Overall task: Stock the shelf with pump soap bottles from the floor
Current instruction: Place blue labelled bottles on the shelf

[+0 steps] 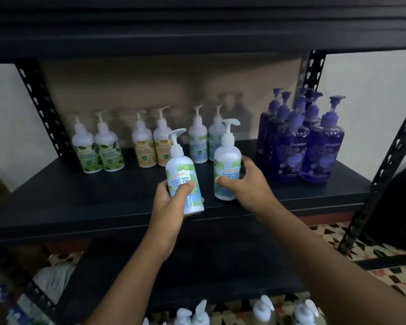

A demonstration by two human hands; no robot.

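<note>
The shelf (92, 198) has a broad bare strip of dark board ahead of both hands, running from its front edge back to the rows of bottles. Left of the left hand (170, 200) the board is bare out to the slotted post (40, 109). Right of the right hand (244, 184) the purple bottles (314, 151) stand near in a tight cluster. The upper shelf (197, 31) sits well above the pump heads.

The left hand grips the left bottle (181, 170) round its lower body, thumb across the label, just at the front edge. It leans slightly left, and I cannot tell whether its base touches the board. The right hand wraps the right bottle (227, 160), which is upright on the board just beyond. Both are white with white pumps and blue-and-green labels reading "antibacterial hand wash", like the blue-label pair (198, 141) straight behind them. More white bottles (260, 310) stand below the wrists.
</note>
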